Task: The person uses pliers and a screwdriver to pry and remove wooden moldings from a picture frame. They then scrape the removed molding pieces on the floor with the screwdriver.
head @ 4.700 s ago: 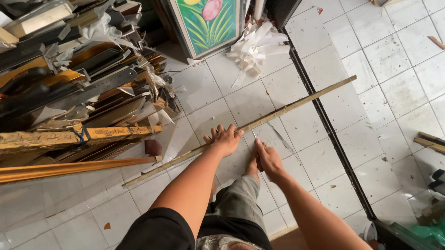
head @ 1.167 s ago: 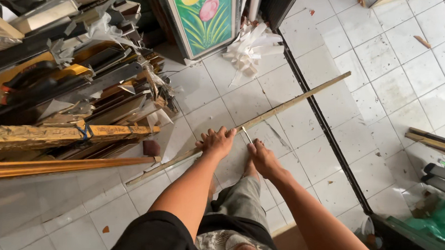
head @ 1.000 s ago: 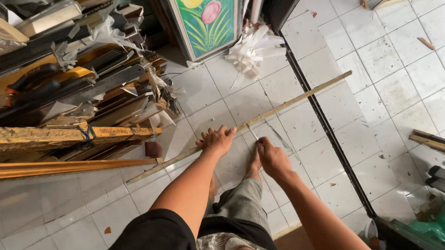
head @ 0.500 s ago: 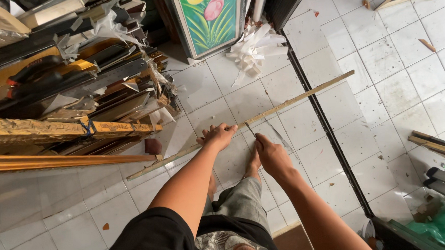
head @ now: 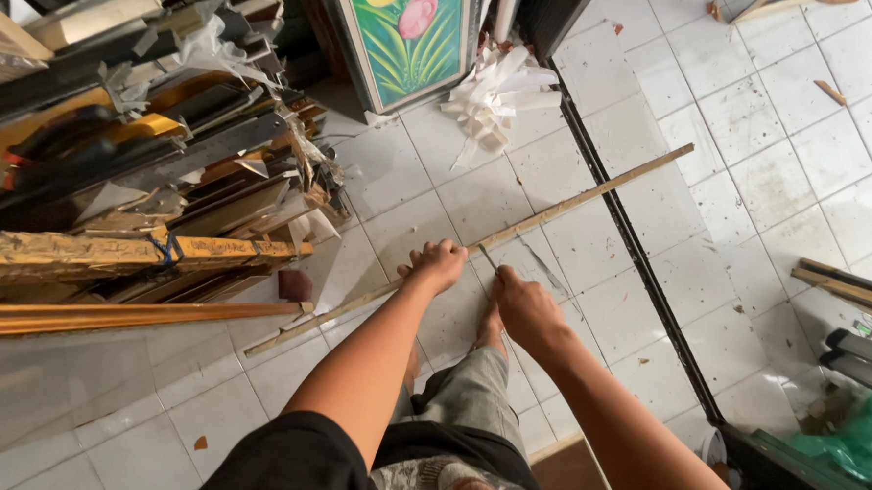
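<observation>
A long thin wooden strip (head: pixel 595 190) lies slantwise across the white floor tiles, over what looks like a clear glass sheet (head: pixel 562 280). My left hand (head: pixel 440 265) presses down on the strip near its middle, fingers spread over it. Close beside it, my right hand (head: pixel 523 308) is closed around a thin tool (head: pixel 485 258) whose tip points at the strip's near edge. My bent leg in grey trousers (head: pixel 469 393) and a bare foot sit just below the hands.
A heap of wooden frame mouldings (head: pixel 134 193) fills the left side. A framed flower painting (head: pixel 406 33) leans at the top, with a white ribbon bundle (head: pixel 492 96) next to it. A black floor rail (head: pixel 641 264) runs diagonally on the right; green plastic (head: pixel 854 440) lies at lower right.
My right hand has shifted slightly beside the strip, staying close to my left hand. The strip and my left hand stay where they were.
</observation>
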